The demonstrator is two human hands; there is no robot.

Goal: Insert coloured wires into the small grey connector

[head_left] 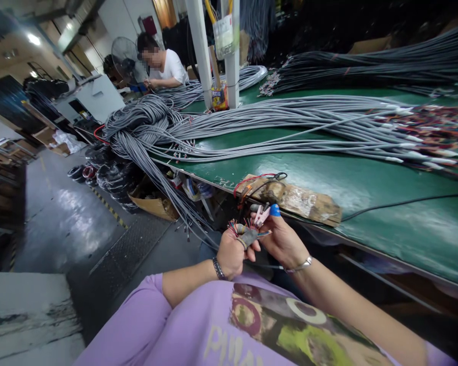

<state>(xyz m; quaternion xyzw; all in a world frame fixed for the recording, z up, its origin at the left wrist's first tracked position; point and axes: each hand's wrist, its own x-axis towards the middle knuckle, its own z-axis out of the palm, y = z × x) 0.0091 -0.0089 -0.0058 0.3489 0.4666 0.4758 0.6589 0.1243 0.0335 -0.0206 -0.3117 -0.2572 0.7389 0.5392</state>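
Just in front of the table edge my two hands meet. My left hand (231,252), with grey covers on its fingertips, is closed round a bundle of thin coloured wires (233,226); the wire ends fan out above the fingers. Close beside it, my right hand (284,241) pinches a small pale pink clip-like tool (261,216). Blue tape (275,210) wraps one of its fingertips and a grey cover shows on another. A few wire ends (265,233) point from the left fingertips toward the right palm. The exact contact between tool and wires is too small to make out.
Long grey cables (252,122) lie across the green table (290,170), their coloured ends at the right. A taped wooden board (305,203) with red and black leads sits at the edge. Darker cables (347,68) lie behind. A person (171,68) sits beyond the post (200,51).
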